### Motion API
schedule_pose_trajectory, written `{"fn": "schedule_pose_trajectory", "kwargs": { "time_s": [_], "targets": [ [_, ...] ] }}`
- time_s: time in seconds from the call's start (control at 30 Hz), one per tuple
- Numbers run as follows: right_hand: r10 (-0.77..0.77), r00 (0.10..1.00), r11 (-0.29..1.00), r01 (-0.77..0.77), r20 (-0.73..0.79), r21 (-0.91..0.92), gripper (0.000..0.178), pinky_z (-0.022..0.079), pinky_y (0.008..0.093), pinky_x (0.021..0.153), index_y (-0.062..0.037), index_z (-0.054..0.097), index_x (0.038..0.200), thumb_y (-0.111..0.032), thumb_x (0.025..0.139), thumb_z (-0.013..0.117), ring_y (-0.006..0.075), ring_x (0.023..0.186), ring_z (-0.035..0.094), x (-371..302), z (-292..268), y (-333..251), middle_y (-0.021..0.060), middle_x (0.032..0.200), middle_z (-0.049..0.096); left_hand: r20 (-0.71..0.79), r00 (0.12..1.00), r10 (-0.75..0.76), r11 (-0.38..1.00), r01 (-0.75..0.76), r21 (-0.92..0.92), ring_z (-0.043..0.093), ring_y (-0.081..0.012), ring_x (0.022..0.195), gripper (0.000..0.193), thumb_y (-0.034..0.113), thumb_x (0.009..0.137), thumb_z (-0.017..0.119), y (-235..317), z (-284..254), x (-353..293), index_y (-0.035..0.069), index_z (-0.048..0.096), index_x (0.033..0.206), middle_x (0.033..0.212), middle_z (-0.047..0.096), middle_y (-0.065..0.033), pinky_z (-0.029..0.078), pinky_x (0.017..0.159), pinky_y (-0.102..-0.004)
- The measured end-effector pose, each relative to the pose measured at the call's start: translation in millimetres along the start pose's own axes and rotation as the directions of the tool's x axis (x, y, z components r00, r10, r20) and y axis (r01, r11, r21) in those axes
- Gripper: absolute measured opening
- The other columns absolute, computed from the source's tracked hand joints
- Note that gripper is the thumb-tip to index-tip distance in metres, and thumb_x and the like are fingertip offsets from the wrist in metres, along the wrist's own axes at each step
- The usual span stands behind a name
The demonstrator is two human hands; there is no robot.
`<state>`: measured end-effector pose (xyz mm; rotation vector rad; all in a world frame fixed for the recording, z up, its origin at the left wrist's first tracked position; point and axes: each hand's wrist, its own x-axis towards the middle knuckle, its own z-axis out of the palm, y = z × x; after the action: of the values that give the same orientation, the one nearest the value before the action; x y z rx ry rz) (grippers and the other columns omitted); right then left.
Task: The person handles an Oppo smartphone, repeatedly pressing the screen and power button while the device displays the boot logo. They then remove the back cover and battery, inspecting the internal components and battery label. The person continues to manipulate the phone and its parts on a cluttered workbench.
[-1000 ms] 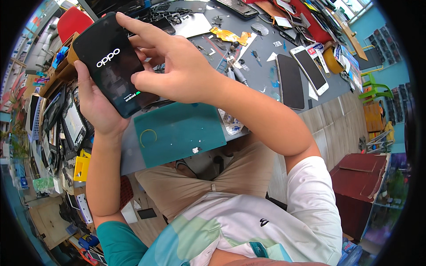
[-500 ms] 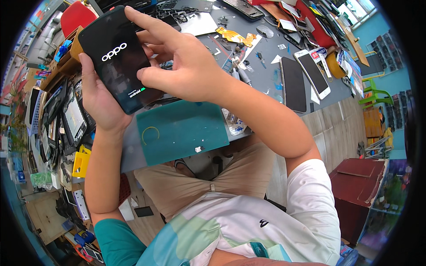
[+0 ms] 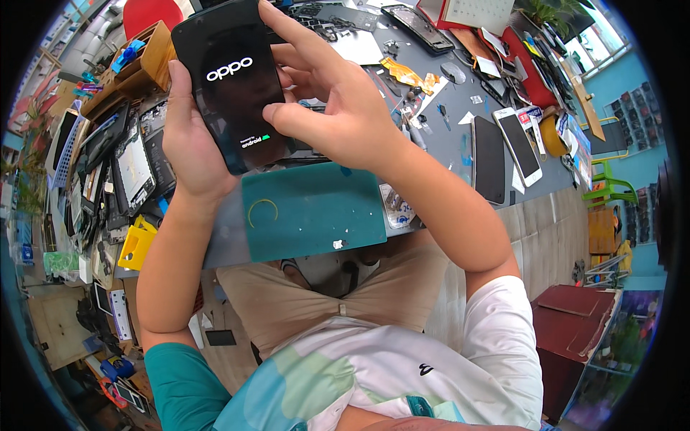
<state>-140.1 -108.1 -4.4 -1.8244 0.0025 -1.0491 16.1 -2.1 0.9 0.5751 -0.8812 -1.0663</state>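
A black smartphone (image 3: 228, 100) is held up over the far side of the workbench, its screen dark with a white start-up logo in the middle and a small green and white mark below. My left hand (image 3: 192, 147) cradles it along the left edge and lower corner, thumb lying on the frame. At the right edge, my right hand (image 3: 334, 108) grips it too: the index finger reaches the top right corner, the thumb hovers by or touches the screen's right side, and the other fingers curl at the edge. Below the phone lies a teal work mat (image 3: 316, 215) with a thin yellow ring (image 3: 263, 214).
Right of the mat rest a dark phone (image 3: 489, 159) and a white phone (image 3: 517, 147). Stripped phone parts (image 3: 133, 169) pile up at left, beside a yellow holder (image 3: 136, 244) and a wooden organizer (image 3: 147, 61). Orange flex cables (image 3: 408, 75) and small tools lie farther back.
The view has turned, so the whole bench appears shifted right and slightly rotated. Both hands keep the same hold on the phone, and its screen shows the same logo.
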Motion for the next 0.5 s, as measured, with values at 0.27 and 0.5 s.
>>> {"fn": "schedule_pose_trajectory", "kwargs": {
  "time_s": [0.27,0.5],
  "targets": [
    [-0.039,0.999,0.998,0.038,0.016,0.044,0.1,0.057,0.0303,0.084,-0.0124,0.03,0.173,-0.002,0.083,0.07,0.0146,0.092,0.063,0.1,1.3,2.2,0.0148,0.12,0.072,-0.053,0.999,0.013,1.0,-0.014,-0.007,0.074,-0.0315,0.106,0.074,0.057,0.117,0.022,-0.4,3.9,-1.1,-0.003,0.056,0.144,0.122,0.072,-0.0221,0.063,0.095,-0.0443],
    [-0.026,1.0,0.998,0.026,0.007,0.05,0.099,0.056,0.0298,0.084,-0.0126,0.031,0.173,-0.001,0.083,0.07,0.014,0.095,0.064,0.3,2.3,0.3,0.0136,0.121,0.072,-0.106,0.994,0.019,0.999,-0.015,0.044,0.075,-0.0319,0.103,0.074,0.057,0.117,0.022,0.1,6.0,-1.1,-0.002,0.055,0.145,0.121,0.073,-0.0227,0.063,0.092,-0.0441]
  ]
}}
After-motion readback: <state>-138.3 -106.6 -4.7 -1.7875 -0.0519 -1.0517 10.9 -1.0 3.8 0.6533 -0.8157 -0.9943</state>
